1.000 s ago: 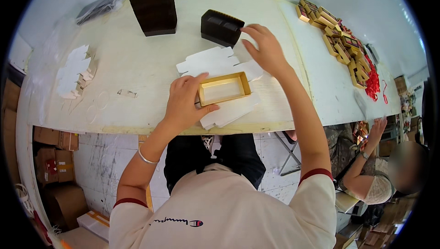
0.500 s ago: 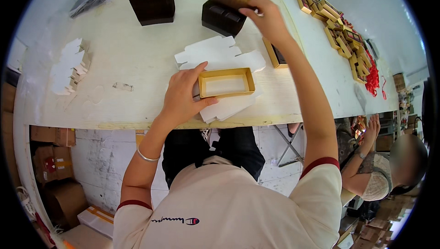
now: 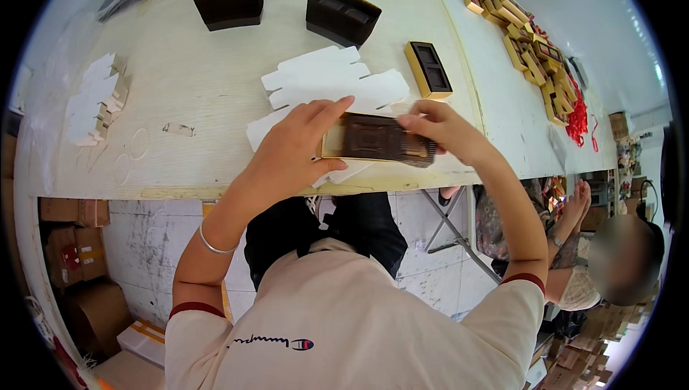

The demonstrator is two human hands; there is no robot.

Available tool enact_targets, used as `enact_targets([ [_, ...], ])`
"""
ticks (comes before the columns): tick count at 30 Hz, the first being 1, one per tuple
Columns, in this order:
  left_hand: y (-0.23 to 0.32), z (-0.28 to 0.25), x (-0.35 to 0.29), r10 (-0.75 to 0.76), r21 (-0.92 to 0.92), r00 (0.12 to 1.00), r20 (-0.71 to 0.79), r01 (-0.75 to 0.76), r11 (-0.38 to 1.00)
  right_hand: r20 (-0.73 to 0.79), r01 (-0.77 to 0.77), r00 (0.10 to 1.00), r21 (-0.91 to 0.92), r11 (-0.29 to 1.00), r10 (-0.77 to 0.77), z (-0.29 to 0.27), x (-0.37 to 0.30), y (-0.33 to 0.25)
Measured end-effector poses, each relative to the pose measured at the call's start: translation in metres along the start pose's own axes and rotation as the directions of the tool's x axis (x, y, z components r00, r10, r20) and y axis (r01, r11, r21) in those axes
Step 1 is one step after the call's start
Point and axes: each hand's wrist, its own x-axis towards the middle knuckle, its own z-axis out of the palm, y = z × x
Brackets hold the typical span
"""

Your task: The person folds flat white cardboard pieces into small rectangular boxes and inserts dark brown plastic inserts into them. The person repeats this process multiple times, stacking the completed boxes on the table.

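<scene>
Over white card (image 3: 334, 80), the left hand (image 3: 296, 142) grips a rectangular gold box (image 3: 333, 143), the right hand (image 3: 443, 130) a moulded brown tray (image 3: 369, 139).

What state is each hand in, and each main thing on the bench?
Left hand: gripping the left end of the held gold box
Right hand: holding the right end of the dark tray
Held gold box: open-topped, partly covered
Dark tray: over the box, blurred; seating unclear
Second gold box: open, dark insert inside
Short dark stack: standing
White cartons: flat, overlapping
Gold box heap: jumbled
Red cords: bunched
</scene>
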Motion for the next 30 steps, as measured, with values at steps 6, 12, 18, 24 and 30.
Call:
enact_targets([
  [6,-0.013,-0.014,0.009,-0.149,-0.026,0.972,0.180,0.156,0.987,-0.055,0.407,0.866,-0.499,0.765,-0.496,0.031,-0.010,-0.018],
  [12,-0.009,-0.010,0.007,-0.006,0.081,0.994,0.107,-0.002,0.997,0.161,0.685,0.703,-0.416,0.598,-0.693,0.008,-0.008,0.018],
  [18,0.004,0.017,0.004,0.032,0.352,0.998,0.045,-0.046,0.935,0.185,0.682,0.510,-0.682,0.263,-0.840,0.028,0.003,0.026],
  [24,0.007,0.019,0.006,0.038,0.429,0.998,0.058,-0.059,0.901,0.268,0.665,0.406,-0.743,0.080,-0.874,0.031,0.004,0.031],
  [30,0.002,0.018,0.002,0.096,0.539,0.990,0.100,-0.135,0.831,0.358,0.609,0.519,-0.792,0.041,-0.776,0.031,-0.001,0.028],
])
